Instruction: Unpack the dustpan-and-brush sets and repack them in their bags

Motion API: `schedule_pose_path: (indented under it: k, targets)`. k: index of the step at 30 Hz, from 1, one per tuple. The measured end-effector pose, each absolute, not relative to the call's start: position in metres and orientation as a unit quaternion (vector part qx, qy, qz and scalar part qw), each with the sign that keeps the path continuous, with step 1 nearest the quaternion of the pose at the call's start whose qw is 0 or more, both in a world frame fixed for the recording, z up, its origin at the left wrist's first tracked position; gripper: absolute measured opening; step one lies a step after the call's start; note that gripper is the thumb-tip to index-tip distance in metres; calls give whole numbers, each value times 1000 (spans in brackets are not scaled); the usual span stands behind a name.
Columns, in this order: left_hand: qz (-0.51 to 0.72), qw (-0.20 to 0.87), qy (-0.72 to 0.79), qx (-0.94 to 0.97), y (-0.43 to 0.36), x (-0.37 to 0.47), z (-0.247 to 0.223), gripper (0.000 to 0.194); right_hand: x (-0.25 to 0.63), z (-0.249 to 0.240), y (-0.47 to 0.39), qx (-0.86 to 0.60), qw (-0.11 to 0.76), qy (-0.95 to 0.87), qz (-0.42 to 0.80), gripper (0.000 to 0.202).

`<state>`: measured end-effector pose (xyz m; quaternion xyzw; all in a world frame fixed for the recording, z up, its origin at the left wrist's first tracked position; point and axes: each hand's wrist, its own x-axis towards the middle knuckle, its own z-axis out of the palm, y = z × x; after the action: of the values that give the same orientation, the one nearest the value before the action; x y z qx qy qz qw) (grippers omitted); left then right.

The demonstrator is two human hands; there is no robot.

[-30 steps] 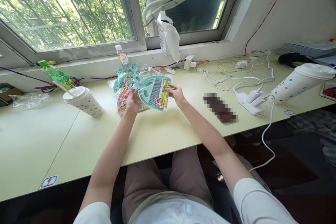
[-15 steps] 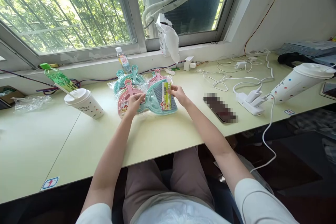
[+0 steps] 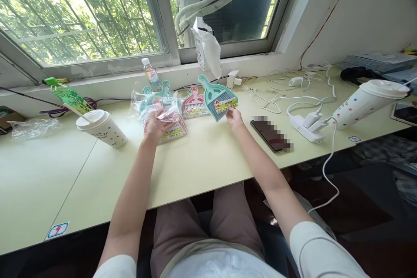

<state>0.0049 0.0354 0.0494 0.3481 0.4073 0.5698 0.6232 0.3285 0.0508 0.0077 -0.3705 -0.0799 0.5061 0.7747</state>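
My right hand (image 3: 234,117) grips the lower edge of a teal dustpan-and-brush set (image 3: 220,97), which is tilted with its handle up and to the left. A yellow printed label crosses its bristles. My left hand (image 3: 155,128) is closed on a crumpled clear plastic wrapper (image 3: 169,116), above a pink dustpan-and-brush set (image 3: 177,129). The wrapper partly covers that set, and the left fingertips are partly hidden. Behind lie another pink set (image 3: 194,103) and a teal set (image 3: 165,91), also with brushes and labels.
A white cup with a straw (image 3: 102,128) and a green bottle (image 3: 70,95) stand to the left. At the back is a clear bottle (image 3: 150,74). A phone (image 3: 272,135), power strip (image 3: 306,128), white cables and another large cup (image 3: 368,103) are on the right.
The teal set has moved up and right in my right hand and turned, handle upward. My left hand has let go of its handle end and moved slightly left, with plastic bunched there.
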Motion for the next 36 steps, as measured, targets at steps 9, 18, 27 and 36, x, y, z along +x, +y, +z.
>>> schedule_pose_path:
  k: [9,18,27,36]
  targets:
    - [615,623,337,347,32,13,41,40,315,7,45,-393,751,-132,514,16]
    - [398,707,330,482,11,43,36,47,292,7,39,-389,709,-226,544,15]
    - [427,700,380,428,8,51,23,25,290,6,38,-521,470,-394,593,27]
    - [400,695,397,447,5,51,27,21,376,3,53,-504,700,-155,482,55]
